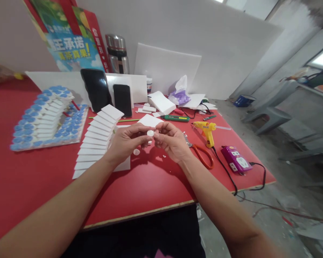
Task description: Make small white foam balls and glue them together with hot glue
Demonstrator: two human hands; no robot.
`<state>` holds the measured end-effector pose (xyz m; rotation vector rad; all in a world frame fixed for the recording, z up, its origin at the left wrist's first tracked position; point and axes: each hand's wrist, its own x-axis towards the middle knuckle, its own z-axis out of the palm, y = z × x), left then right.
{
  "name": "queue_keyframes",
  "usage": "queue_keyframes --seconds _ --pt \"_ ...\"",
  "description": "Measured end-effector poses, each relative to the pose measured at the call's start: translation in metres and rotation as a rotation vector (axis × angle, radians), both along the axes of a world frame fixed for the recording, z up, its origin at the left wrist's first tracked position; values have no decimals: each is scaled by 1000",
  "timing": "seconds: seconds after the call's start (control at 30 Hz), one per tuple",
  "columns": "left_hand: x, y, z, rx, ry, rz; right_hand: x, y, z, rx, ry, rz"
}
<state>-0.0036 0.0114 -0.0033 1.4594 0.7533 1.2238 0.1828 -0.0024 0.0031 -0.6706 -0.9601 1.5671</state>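
Note:
Between my fingertips is a small round white disc (150,133), with another small white bit just below it. My left hand (127,141) pinches the disc from the left, thumb and index finger pressed to it. From the right, my right hand (171,139) touches the disc's edge with closed fingertips; what else they hold is too small to tell. A loose white round piece (136,152) lies on the red table (150,190) below my left hand. Beside my left wrist stands a stepped, fanned row of white foam strips (93,145).
Pliers with orange handles (206,157), a yellow glue gun (208,132) and a purple power socket (236,158) are at the right. A blue-and-white stepped model (47,122) sits at the left. Two phones, a green-handled tool (177,118) and a steel flask (117,53) stand or lie behind.

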Motion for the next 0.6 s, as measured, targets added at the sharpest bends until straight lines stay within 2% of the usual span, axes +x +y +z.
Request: queue_keyframes --seconds 0.23,0.43,0.6 --pt "0 -3 5 36 100 -29 0 2 -3 -5 5 -25" --pt "2 -4 0 54 104 -4 -1 2 -3 7 -29 -30" --pt "2 -5 3 101 123 24 -1 3 -3 -2 -13 -26"
